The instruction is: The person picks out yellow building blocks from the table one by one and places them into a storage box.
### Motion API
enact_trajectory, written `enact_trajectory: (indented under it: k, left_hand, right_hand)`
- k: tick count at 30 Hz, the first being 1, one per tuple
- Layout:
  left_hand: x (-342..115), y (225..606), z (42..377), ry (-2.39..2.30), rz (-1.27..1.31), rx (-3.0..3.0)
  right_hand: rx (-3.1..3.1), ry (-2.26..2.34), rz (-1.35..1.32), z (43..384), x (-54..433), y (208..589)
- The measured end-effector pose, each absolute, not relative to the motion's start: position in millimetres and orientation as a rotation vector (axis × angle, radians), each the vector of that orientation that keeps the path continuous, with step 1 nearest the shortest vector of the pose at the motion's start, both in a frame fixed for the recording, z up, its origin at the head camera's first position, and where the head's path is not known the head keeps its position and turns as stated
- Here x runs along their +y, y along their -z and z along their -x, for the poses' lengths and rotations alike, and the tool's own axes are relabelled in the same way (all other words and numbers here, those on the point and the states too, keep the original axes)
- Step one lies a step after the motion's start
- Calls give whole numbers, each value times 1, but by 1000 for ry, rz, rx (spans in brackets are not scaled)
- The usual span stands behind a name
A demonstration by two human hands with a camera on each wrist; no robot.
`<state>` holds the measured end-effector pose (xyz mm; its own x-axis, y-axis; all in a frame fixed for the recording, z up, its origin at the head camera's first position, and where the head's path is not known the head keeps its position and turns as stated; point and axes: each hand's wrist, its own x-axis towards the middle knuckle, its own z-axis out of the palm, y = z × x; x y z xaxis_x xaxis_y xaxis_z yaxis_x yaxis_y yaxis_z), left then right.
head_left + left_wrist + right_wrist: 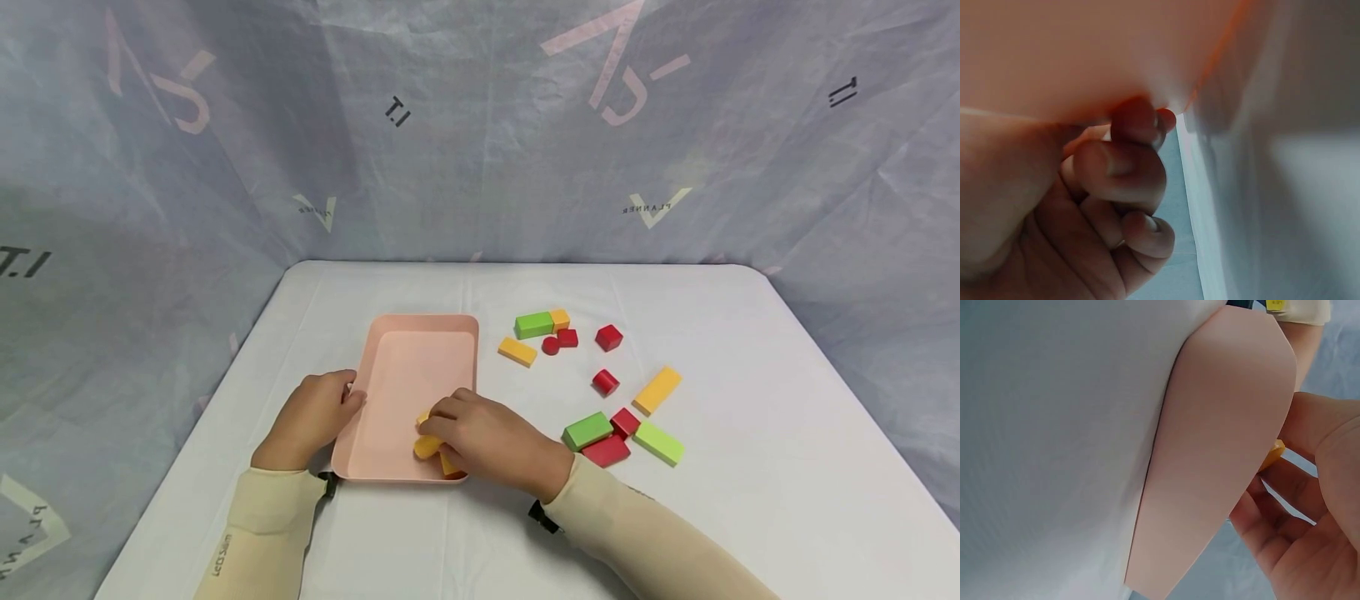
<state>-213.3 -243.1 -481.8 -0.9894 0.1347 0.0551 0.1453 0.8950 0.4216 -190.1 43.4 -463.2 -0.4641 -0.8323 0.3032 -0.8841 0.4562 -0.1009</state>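
A shallow pink tray (405, 367) lies on the white table. At its left edge my left hand (311, 417) grips the rim; in the left wrist view its curled fingers (1129, 172) press up against the tray wall. My right hand (495, 437) reaches over the tray's near right corner, fingers pointing down inside. Between its thumb and fingers, a yellow-orange block (1272, 456) shows in the right wrist view, mostly hidden. Just by the fingertips in the tray lie a rounded yellow-orange block (427, 447) and another orange block (450, 465), partly covered by the hand.
Right of the tray, loose blocks are scattered: a green block (534, 325), a yellow block (517, 352), a red cylinder (605, 382), a red cube (609, 337), a long yellow block (657, 390) and a light green block (658, 442). Grey printed cloth (480, 167) hangs behind the table.
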Motion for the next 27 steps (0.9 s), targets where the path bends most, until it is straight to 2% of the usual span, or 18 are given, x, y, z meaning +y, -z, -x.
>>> enact_trajectory:
  k: [27]
  left_hand:
    - [-244, 484, 214, 657, 232, -3027]
  right_hand:
    - [-2448, -319, -1479, 192, 44, 465]
